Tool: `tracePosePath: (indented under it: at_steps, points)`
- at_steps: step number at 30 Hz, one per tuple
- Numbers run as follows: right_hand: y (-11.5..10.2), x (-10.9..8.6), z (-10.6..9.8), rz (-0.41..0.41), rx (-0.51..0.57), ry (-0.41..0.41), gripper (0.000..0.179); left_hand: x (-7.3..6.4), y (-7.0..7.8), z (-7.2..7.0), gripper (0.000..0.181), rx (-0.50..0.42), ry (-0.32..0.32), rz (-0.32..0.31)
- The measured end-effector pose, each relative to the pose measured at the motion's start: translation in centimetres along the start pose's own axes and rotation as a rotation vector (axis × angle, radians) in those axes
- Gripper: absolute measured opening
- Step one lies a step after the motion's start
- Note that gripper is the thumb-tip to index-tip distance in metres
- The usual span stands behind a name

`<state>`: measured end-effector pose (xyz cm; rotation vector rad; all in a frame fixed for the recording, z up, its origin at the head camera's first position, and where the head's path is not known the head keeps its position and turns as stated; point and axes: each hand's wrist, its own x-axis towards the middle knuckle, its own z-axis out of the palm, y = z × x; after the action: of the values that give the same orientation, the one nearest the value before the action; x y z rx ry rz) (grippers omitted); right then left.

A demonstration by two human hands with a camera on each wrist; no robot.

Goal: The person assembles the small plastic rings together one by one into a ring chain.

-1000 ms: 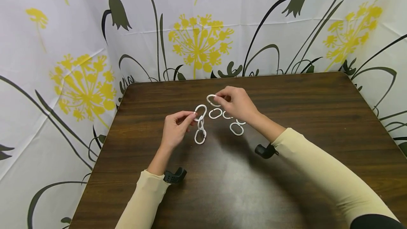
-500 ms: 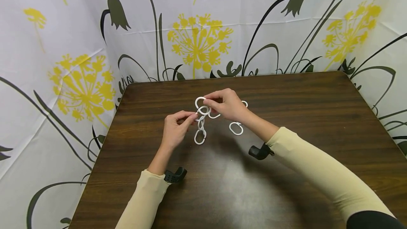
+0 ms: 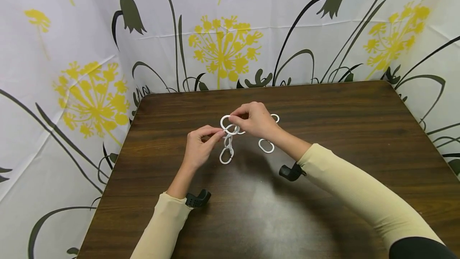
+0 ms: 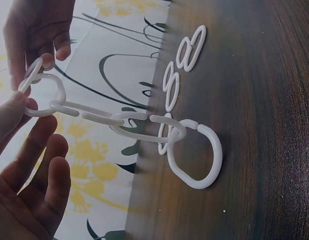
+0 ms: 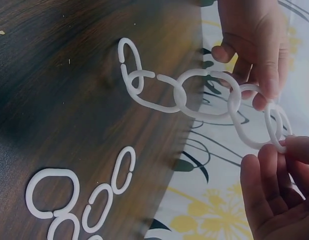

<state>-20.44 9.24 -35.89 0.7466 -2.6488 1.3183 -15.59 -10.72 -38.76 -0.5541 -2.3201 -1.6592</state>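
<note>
From the head view, our left hand (image 3: 198, 147) pinches the chain's (image 3: 227, 144) top link over the table (image 3: 323, 195). Our right hand (image 3: 256, 121) pinches a loose ring (image 3: 226, 122) against it. The left wrist view shows the chain's (image 4: 129, 122) low end on the wood. The right wrist view shows spare rings (image 5: 79, 202) lying near.

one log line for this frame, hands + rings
left hand: pinches ring chain top | right hand: pinches loose ring at chain | spare rings on table

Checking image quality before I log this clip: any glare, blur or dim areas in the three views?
Head view: sharp and evenly lit, with a pale glare patch on the table in front of the hands. Left wrist view: the chain is crisp, the near left hand soft and the frame edges darkened. Right wrist view: the wood is dim and the right hand slightly blurred.
</note>
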Motion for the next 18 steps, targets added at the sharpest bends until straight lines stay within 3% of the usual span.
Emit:
tracePosePath:
  at_steps: [18]
  points:
    - [-0.1, -0.18, 0.71, -0.124, -0.163, 0.066, 0.009, -0.24, -0.11, 0.04, 0.007, 0.015, -0.006, 0.018]
